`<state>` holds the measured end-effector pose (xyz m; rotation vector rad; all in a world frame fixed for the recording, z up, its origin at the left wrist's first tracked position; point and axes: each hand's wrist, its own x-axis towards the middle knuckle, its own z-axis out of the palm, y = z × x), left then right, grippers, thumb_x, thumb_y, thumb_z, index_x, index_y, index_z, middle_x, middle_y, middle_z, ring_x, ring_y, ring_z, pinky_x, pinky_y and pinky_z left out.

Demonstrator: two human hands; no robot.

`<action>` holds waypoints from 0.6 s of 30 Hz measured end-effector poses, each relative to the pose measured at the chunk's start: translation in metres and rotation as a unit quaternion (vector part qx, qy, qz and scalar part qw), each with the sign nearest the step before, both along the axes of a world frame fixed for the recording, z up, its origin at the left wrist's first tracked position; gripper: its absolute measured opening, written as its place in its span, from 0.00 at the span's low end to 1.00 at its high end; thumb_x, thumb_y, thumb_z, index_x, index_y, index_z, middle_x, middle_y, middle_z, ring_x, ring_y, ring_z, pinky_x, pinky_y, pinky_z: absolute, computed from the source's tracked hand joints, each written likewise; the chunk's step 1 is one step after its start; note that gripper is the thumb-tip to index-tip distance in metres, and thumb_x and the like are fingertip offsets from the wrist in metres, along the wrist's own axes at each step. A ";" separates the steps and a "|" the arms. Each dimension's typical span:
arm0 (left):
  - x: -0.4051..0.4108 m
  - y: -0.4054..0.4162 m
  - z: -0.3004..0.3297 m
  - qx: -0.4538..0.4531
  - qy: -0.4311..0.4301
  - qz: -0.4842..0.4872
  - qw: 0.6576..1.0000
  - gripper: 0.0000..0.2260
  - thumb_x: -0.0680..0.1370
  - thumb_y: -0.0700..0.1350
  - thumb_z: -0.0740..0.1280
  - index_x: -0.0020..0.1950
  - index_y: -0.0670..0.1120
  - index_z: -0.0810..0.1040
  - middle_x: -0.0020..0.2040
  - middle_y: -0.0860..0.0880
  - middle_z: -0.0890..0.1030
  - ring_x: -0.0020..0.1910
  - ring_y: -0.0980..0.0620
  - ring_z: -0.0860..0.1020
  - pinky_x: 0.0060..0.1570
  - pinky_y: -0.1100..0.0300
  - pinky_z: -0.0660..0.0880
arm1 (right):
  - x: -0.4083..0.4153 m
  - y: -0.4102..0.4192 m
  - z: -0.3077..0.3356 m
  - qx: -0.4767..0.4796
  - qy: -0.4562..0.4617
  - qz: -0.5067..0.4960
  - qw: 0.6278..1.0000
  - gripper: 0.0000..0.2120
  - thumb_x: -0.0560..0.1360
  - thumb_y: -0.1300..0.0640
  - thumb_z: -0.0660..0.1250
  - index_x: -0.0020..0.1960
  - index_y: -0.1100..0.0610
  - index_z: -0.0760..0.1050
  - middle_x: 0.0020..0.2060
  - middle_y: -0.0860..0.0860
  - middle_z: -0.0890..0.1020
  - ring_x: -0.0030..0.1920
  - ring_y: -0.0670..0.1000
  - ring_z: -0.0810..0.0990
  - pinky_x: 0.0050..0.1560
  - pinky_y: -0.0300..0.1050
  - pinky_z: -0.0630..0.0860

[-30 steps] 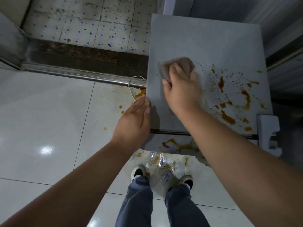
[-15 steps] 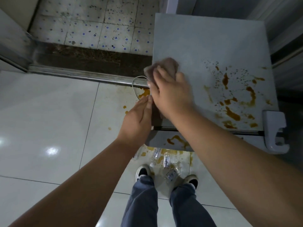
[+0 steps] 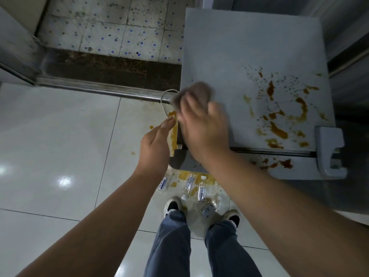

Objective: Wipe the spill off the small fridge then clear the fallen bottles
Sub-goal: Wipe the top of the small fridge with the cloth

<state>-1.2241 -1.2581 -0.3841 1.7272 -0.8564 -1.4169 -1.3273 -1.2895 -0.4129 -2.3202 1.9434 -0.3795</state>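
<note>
The small grey fridge (image 3: 249,47) stands at the right, seen from above. Brown spill (image 3: 279,124) covers the right part of its top and runs onto the door edge. My right hand (image 3: 203,128) presses a brownish cloth (image 3: 201,88) flat at the top's left edge; both are blurred. My left hand (image 3: 155,144) rests with straight fingers against the fridge's left side, beside a brown streak (image 3: 174,134). Several clear plastic bottles (image 3: 201,189) lie on the floor between my shoes, in a brown puddle.
A white door handle (image 3: 329,152) juts out at the fridge's front right corner. A white cord (image 3: 163,98) loops beside the fridge near a metal door threshold (image 3: 99,90). Brown drops (image 3: 132,152) dot the glossy white tiles to the left.
My right hand has dragged the cloth leftward across the fridge top to its left edge. My left hand has stayed at the fridge's left side, where a brown streak now shows.
</note>
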 end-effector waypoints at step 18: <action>-0.016 0.007 -0.001 -0.110 -0.038 -0.010 0.993 0.13 0.80 0.46 0.57 0.59 0.47 0.78 0.58 0.55 0.79 0.57 0.66 0.74 0.55 0.72 0.71 | -0.053 0.004 -0.003 0.000 0.003 -0.001 1.000 0.22 0.77 0.51 0.52 0.59 0.61 0.78 0.57 0.54 0.81 0.43 0.58 0.79 0.44 0.47 0.75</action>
